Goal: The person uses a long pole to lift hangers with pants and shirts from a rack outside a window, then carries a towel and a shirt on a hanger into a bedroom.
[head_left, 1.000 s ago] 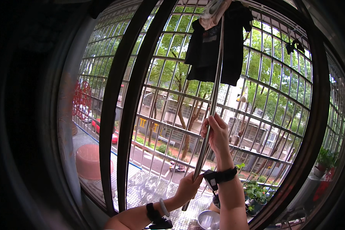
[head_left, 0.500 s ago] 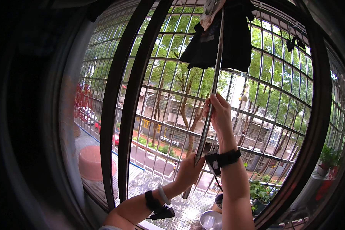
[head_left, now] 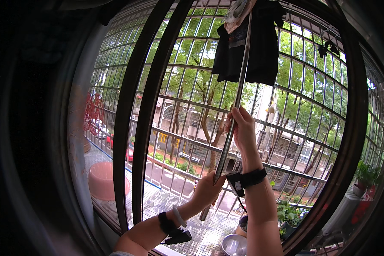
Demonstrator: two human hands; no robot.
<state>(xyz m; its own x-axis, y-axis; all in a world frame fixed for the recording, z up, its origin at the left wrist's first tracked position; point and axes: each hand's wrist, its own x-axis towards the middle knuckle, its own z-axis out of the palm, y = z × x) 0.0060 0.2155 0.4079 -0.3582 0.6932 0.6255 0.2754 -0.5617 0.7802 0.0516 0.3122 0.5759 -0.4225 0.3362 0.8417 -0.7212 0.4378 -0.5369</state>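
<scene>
A long metal pole (head_left: 243,70) slants upward through the open window. My left hand (head_left: 208,187) is closed round its lower part, and the pole's end sticks out below the fist. Higher up, my right hand (head_left: 242,123) grips the same pole between thumb and fingers. At the top of the view hangs a black garment (head_left: 263,47), with the pole passing in front of it. A pale, crumpled item (head_left: 237,17) is beside the pole's upper part; its kind is unclear. The pole's upper tip is hidden among these things.
Dark window frames (head_left: 149,106) stand to my left. Metal security bars (head_left: 192,104) enclose the ledge (head_left: 175,222). On it are a pink tub (head_left: 106,181), a metal bowl (head_left: 234,245) and a potted plant (head_left: 289,215). Small black items (head_left: 328,49) hang at upper right.
The black garment has swung and hangs slightly lower and straighter. The pole's upper part has shifted a little right. Both hands keep their grip, with the left slightly further left.
</scene>
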